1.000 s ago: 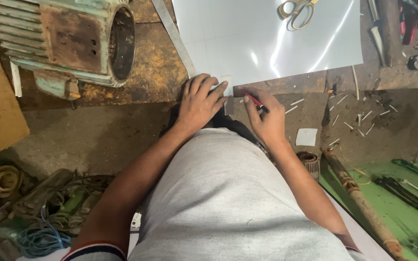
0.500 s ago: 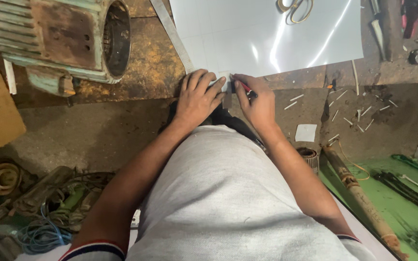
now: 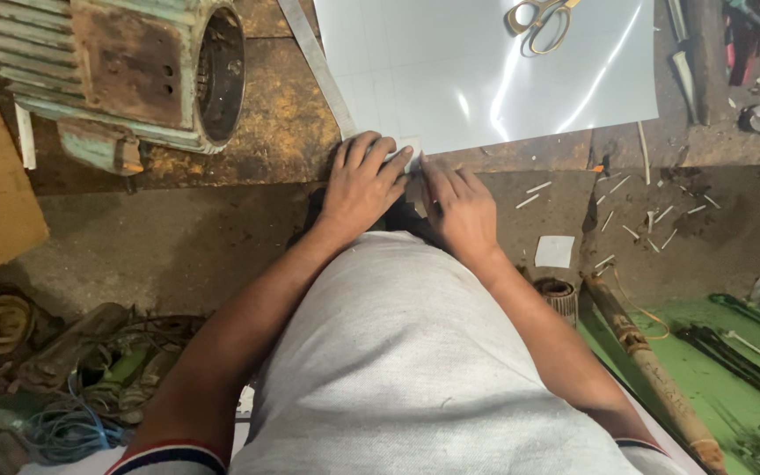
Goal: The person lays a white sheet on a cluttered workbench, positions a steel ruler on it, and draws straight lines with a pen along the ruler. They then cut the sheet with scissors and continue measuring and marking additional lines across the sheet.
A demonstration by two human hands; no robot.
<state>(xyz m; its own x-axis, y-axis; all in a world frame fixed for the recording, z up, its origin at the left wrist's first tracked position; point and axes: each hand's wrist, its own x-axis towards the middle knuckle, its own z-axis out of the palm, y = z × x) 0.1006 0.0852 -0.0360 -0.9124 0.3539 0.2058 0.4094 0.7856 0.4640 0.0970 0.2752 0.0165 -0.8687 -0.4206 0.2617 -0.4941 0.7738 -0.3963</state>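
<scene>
While the near corner of the glossy white sheet (image 3: 485,70) is pinched between the fingers of the left hand (image 3: 362,180) and right hand (image 3: 459,207) at the workbench edge (image 3: 283,132), a steel ruler (image 3: 317,62) is seen alongside, with scissors (image 3: 540,18) lying upon the sheet's far end.

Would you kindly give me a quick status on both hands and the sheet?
Left hand and right hand together at sheet near edge, pressing something small, unclear. Scissors lie on far side. Ruler alongside sheet.
</scene>
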